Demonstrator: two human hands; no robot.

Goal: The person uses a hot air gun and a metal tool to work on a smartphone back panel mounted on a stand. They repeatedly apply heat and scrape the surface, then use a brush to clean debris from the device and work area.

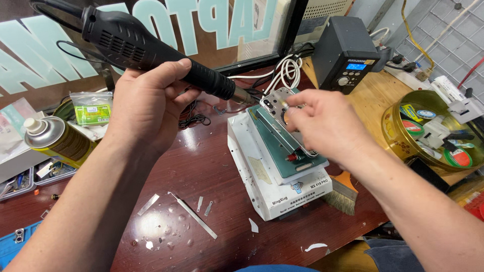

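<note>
phone frame [282, 118] on heating plate [275, 174], brush [343, 191] right

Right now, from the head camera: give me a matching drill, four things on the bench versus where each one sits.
Things:
1. hot air gun
2. spray can
3. brush
4. control box

Places:
A. far edge of the bench, display lit blue
B. left side, lying tilted
C. in the left hand
D. beside the white heating plate, under the right forearm

Pairs: 1-C, 2-B, 3-D, 4-A

Hot-air gun [146, 50] matt black plastic; phone frame [276, 108] shiny metal; table [196, 166] glossy dark wood.
</note>
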